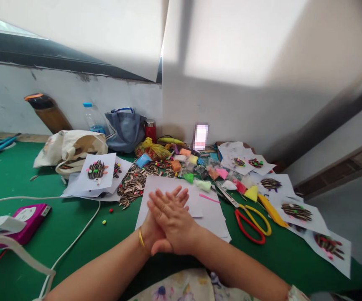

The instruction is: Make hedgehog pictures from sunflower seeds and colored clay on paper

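Observation:
My right hand (pixel 176 223) lies across my left hand (pixel 151 232), palm against palm. The fingers of both hands are stretched out and crossed over one another. Whatever may be between the palms is hidden. A gold bangle (pixel 141 238) circles my left wrist. Under the hands are sheets of white paper (pixel 156 186), with a pink strip of clay (pixel 209 198) on them. Scissors (pixel 246 213) with one red and one yellow handle lie right of the paper, blades apart. Striped sunflower seeds (pixel 133 184) are heaped beyond the left hand.
Small bags of coloured clay (pixel 204 184) lie behind the paper. Seed-decorated cards rest at left (pixel 98 171) and right (pixel 296 212), near a yellow cutter (pixel 272 211). A cloth bag (pixel 65 146), blue bag (pixel 126 129) and lit phone (pixel 201 136) line the back. A magenta power strip (pixel 30 225) trails cables.

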Action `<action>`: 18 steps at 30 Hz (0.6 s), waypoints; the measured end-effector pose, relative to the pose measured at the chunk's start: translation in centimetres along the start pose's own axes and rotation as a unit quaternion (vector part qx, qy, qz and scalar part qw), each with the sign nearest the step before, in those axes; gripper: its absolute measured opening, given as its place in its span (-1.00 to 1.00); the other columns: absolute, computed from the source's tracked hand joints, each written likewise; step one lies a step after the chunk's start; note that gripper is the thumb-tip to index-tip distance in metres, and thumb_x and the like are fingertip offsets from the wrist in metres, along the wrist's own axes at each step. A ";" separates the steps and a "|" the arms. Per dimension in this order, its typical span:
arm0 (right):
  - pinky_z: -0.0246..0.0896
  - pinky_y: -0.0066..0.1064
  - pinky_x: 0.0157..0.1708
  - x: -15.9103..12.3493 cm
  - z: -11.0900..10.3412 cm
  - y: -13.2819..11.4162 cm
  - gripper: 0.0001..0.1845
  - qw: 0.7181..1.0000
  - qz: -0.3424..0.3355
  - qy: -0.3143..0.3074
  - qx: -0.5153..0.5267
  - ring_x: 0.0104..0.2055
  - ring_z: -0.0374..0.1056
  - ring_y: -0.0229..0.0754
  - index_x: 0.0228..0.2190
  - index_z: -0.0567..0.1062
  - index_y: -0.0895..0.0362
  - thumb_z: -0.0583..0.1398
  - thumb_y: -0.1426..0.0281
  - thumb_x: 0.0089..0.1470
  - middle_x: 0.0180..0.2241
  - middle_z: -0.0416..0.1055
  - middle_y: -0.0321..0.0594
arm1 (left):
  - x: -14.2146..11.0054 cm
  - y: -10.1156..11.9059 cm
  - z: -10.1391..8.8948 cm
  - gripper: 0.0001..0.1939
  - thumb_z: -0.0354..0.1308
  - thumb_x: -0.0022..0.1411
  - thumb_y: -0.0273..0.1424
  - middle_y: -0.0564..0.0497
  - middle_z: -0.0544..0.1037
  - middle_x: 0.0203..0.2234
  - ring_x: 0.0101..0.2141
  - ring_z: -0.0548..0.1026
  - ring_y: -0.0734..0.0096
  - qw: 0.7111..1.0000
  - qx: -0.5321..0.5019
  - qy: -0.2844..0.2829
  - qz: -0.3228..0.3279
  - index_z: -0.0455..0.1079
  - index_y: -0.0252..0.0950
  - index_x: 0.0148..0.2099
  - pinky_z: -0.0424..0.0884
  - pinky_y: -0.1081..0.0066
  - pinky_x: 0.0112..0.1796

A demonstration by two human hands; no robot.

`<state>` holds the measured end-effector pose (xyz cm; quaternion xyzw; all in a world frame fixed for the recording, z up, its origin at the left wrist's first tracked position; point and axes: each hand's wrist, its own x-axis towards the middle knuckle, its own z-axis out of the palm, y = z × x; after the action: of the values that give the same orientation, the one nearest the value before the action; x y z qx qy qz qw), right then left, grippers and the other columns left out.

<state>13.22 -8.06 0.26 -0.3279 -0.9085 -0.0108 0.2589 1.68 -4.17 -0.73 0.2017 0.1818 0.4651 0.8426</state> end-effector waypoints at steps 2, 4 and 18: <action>-0.37 0.03 0.35 -0.1 -0.1 0.5 0.09 0.998 0.052 0.017 -0.016 0.41 -0.31 0.10 0.33 -0.08 0.29 0.02 -0.22 0.08 0.36 -0.17 0.08 | -0.1 0.0 0.2 -0.35 -0.22 0.33 0.06 -0.08 0.28 0.25 0.32 0.04 0.11 0.998 -0.003 -0.017 -0.054 0.24 -0.16 0.28 -0.05 0.08 0.27; -0.40 -0.01 0.37 -0.3 0.0 0.7 0.08 1.000 0.029 0.001 -0.007 0.41 -0.30 0.06 0.33 -0.10 0.29 -0.03 -0.23 0.09 0.37 -0.16 0.06 | -0.2 0.5 0.1 -0.27 -0.25 0.32 0.10 -0.15 0.23 0.27 0.32 0.06 0.09 0.996 -0.025 -0.023 -0.085 0.24 -0.28 0.27 -0.03 0.10 0.26; -0.35 -0.01 0.37 -0.5 -0.1 -0.2 0.14 0.998 -0.057 -0.030 0.026 0.42 -0.36 0.04 0.32 -0.04 0.34 0.02 -0.26 0.03 0.36 -0.10 0.04 | -0.1 1.5 -0.3 -0.18 -0.32 0.28 0.19 -0.13 0.24 0.27 0.31 0.07 0.15 0.997 -0.069 -0.009 -0.030 0.08 -0.25 0.35 -0.09 0.09 0.28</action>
<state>13.46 -8.58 0.12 -0.2687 -0.9331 0.0074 0.2388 0.44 -3.44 -0.18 0.1418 0.1477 0.4497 0.8694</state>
